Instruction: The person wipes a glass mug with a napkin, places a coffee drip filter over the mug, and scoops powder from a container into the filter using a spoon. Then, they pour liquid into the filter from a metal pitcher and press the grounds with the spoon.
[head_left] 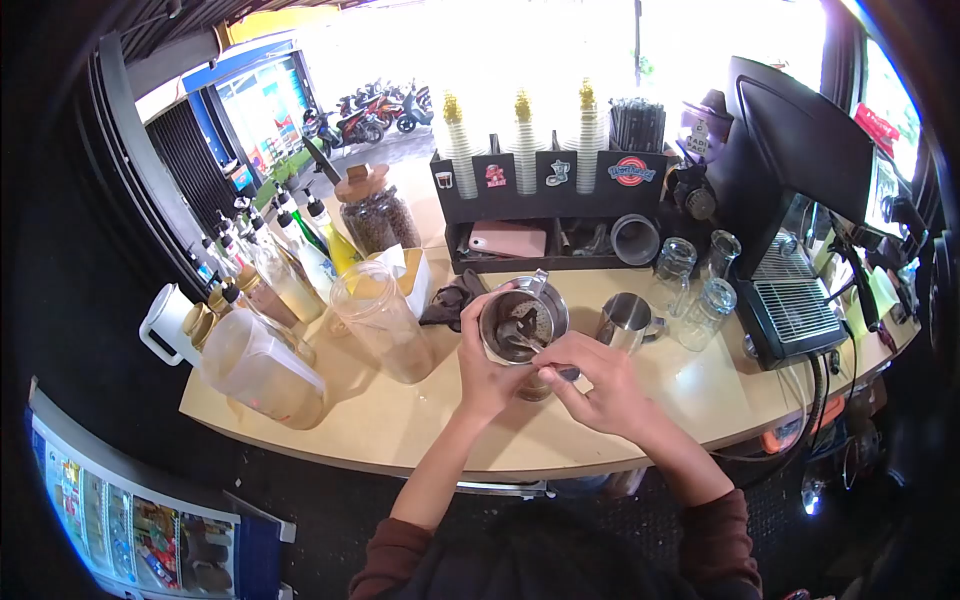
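Note:
My left hand [487, 375] is wrapped around the side of a metal pitcher [556, 300], whose handle points away from me. Inside it lies some brown, partly foamy liquid. My right hand [597, 380] pinches a spoon [531, 341], its bowl end dipping into the pitcher. Below my hands, a small glass-like vessel [533, 389] is mostly hidden. To the right of the pitcher stands a second metal pitcher [627, 318], and a dark cloth [456, 299] lies crumpled to its left.
Clear plastic jugs [270, 372] and a tall clear container [382, 325] stand left, before several syrup bottles [270, 262]. A coffee bean jar [378, 213] and black cup organizer [520, 209] are behind. Glass mugs [708, 312] and a black machine [790, 310] occupy the right.

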